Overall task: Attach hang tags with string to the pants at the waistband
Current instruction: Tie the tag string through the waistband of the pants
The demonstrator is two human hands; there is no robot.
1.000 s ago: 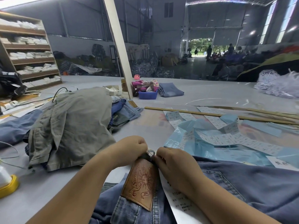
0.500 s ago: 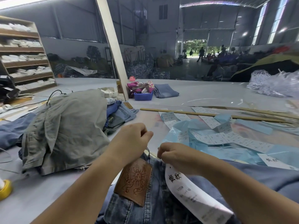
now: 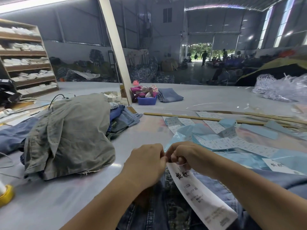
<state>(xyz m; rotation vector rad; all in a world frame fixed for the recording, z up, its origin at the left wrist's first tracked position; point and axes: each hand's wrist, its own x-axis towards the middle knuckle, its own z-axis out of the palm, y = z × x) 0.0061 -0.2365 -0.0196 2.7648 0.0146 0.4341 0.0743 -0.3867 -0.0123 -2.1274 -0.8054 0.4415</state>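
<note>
Blue denim pants (image 3: 167,211) lie at the near edge of the table with the waistband toward me. A long white hang tag (image 3: 197,195) with black characters rests on them, its top end at my fingers. My left hand (image 3: 146,161) and my right hand (image 3: 184,155) meet knuckle to knuckle above the waistband, fingers curled, pinching the tag's top and a thin pale string. The string itself is barely visible. My left forearm hides the leather waistband patch.
A heap of grey and blue pants (image 3: 69,135) sits to the left. Light blue plastic bags with strips of white tags (image 3: 232,143) cover the right. A yellow-based thread cone (image 3: 5,193) stands at far left. A wooden stick (image 3: 199,118) and blue bin (image 3: 147,100) lie farther back.
My hands parted half a second ago, the left lifting, then came together again at the tag's top. The tag now lies in full view and the leather patch is covered.
</note>
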